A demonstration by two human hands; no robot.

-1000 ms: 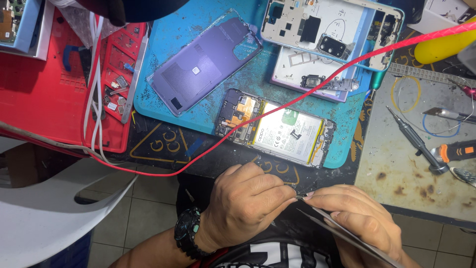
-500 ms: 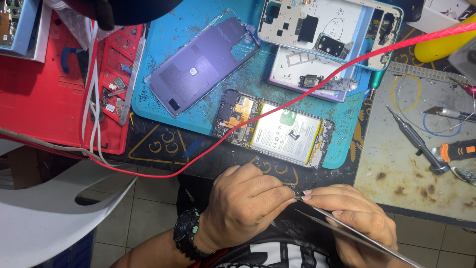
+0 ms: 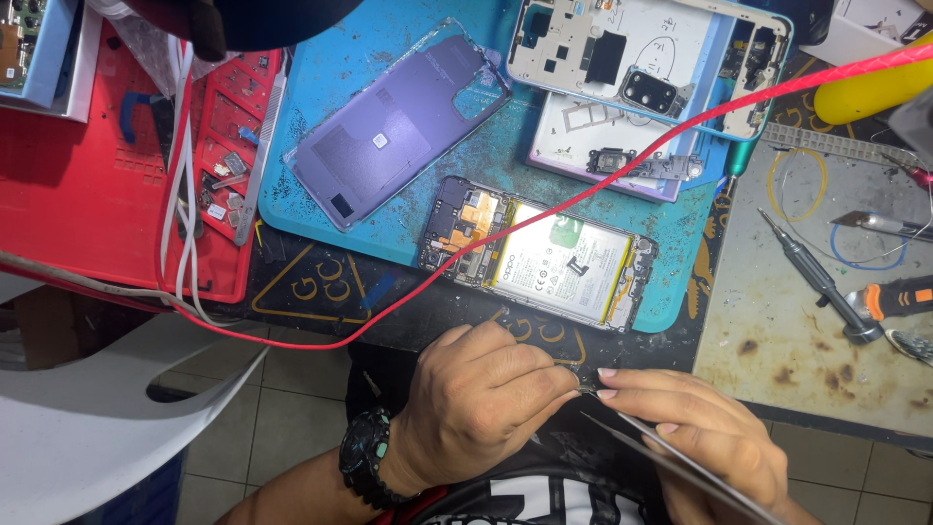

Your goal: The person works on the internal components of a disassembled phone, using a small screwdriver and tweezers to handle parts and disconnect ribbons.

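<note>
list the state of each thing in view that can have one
open phone: back off, battery and board exposed, flat on blue mat
purple back cover: detached, lying on mat
white frame: separated, overlapping second frame
left hand: fingertips pinching a small part
right hand: pinching the same part, thin metal tool under it
screwdriver: lying unused

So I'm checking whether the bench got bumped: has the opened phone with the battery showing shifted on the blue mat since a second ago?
No. The opened phone lies at the same spot on the blue mat's lower edge, with the red cable crossing it as before.
</note>
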